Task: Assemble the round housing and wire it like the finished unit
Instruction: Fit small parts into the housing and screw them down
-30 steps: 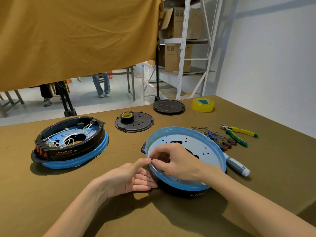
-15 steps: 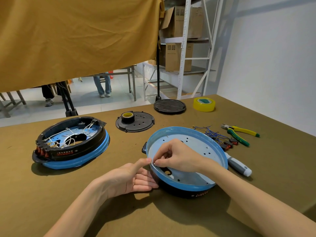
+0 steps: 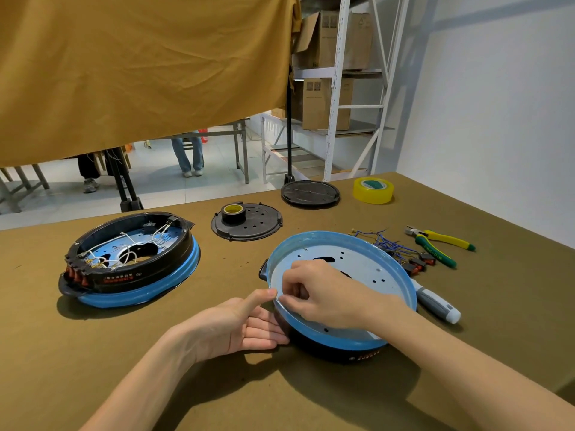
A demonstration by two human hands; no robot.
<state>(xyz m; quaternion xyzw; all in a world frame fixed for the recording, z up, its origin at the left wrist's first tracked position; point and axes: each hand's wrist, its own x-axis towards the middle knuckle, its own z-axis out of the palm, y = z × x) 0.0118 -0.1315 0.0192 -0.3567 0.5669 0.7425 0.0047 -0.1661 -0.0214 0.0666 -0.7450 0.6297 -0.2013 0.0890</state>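
Hands point(image 3: 236, 325) point(image 3: 323, 293) meet at round housing's point(image 3: 401, 275) near-left rim.

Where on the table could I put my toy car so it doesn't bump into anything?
Bare cloth lies between the finished unit and the blue housing, and along the near edge left of the left hand. The right side is crowded: wires, pliers and screwdriver lie close together.

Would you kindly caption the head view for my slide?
Both hands, left hand and right hand, work at the round housing rim; finished unit alongside.
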